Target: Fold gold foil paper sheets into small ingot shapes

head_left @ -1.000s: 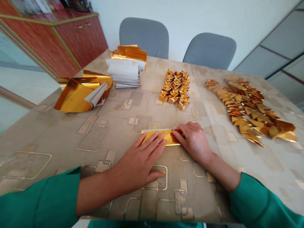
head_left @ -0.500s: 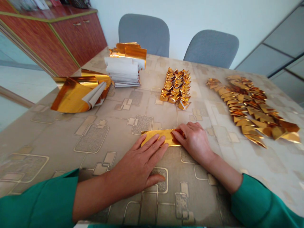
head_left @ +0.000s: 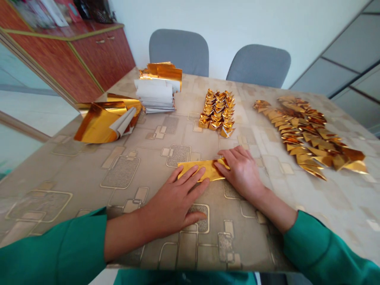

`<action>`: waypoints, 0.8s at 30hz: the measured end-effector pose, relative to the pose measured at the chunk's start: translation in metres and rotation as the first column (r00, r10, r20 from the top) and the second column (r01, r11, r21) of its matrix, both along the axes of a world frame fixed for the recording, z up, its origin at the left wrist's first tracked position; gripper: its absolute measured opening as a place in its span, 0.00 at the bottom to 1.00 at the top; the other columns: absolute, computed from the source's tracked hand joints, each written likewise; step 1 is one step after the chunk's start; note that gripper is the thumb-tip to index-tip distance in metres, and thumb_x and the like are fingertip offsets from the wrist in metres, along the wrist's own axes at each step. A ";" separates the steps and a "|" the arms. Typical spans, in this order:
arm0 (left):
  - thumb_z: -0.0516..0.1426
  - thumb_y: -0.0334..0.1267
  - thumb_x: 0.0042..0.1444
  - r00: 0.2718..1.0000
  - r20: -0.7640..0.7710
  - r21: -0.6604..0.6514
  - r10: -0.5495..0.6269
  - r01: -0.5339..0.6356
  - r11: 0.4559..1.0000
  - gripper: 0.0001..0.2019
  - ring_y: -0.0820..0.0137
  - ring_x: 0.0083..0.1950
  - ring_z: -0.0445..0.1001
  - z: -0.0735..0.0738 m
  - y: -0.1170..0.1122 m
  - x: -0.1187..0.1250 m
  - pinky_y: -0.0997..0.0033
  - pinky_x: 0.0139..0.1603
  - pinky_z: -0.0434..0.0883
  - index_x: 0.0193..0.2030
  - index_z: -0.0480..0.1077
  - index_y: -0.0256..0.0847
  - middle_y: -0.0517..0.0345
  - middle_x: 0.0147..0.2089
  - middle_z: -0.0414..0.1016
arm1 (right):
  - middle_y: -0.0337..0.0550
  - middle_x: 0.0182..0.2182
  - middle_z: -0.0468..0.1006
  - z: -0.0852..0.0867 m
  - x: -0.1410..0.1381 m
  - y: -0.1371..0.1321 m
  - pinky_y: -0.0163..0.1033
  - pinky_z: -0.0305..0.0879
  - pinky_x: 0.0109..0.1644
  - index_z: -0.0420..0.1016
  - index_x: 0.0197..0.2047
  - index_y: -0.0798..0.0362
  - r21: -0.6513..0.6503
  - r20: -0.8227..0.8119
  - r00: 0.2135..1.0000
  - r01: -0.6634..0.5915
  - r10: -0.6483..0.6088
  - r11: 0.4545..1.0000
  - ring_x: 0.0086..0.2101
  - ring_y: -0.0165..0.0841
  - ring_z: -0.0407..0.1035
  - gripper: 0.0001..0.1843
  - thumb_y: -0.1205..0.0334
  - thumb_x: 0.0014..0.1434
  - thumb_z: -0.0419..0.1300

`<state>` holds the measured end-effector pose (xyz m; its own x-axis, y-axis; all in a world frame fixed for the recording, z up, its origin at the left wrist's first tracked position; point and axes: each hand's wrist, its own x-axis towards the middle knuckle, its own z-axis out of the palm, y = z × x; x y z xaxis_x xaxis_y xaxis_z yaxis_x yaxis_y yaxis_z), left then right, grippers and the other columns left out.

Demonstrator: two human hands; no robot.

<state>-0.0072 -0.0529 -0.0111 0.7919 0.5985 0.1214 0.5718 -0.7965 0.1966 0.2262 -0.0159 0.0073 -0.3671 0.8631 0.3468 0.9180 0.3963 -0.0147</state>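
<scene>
A folded strip of gold foil paper [head_left: 210, 169] lies flat on the patterned table in front of me. My left hand [head_left: 181, 198] rests on its left part, fingers stretched out and the thumb spread apart on the tablecloth. At the strip's right end, my right hand [head_left: 242, 170] has its fingers curled, with thumb and forefinger pinching the gold paper. That end is partly hidden under the fingers.
Beyond the strip stands a block of folded gold pieces [head_left: 218, 111] in rows. Curved chains of folded gold paper [head_left: 305, 134] lie to the right. Back left are a stack of white-backed sheets [head_left: 156, 95] and loose gold sheets [head_left: 99, 124]. Two grey chairs [head_left: 179, 51] stand behind the table [head_left: 166, 245].
The camera view has shifted slightly. My right hand's fingers have lifted the strip's right end a little and curl it over; my left hand stays flat on the paper.
</scene>
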 end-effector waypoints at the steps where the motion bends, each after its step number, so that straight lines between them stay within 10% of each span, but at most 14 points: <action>1: 0.48 0.61 0.62 1.000 0.001 -0.001 0.001 -0.001 1.000 0.36 0.52 0.73 0.52 0.000 0.000 0.000 0.45 0.70 0.48 0.69 0.57 0.39 0.42 0.73 0.53 | 0.50 0.40 0.80 0.003 -0.001 -0.005 0.45 0.57 0.42 0.76 0.46 0.54 0.037 0.012 1.000 -0.018 0.017 0.999 0.42 0.43 0.67 0.10 0.60 0.63 0.59; 6: 0.51 0.59 0.62 1.000 0.008 -0.003 -0.003 0.004 1.000 0.36 0.52 0.73 0.52 0.001 0.001 0.000 0.45 0.70 0.49 0.69 0.57 0.38 0.42 0.72 0.54 | 0.45 0.41 0.81 0.005 -0.012 -0.040 0.46 0.58 0.51 0.76 0.46 0.52 -0.013 0.073 0.957 -0.280 0.280 0.960 0.41 0.38 0.68 0.11 0.61 0.69 0.53; 24: 0.50 0.57 0.63 0.996 -0.063 0.091 -0.056 0.061 0.994 0.31 0.58 0.72 0.54 0.008 0.012 -0.020 0.48 0.71 0.47 0.69 0.57 0.46 0.49 0.72 0.56 | 0.43 0.54 0.78 -0.002 0.014 -0.066 0.60 0.52 0.64 0.75 0.56 0.50 -0.055 0.041 0.981 -0.186 0.188 0.981 0.53 0.44 0.69 0.17 0.61 0.65 0.59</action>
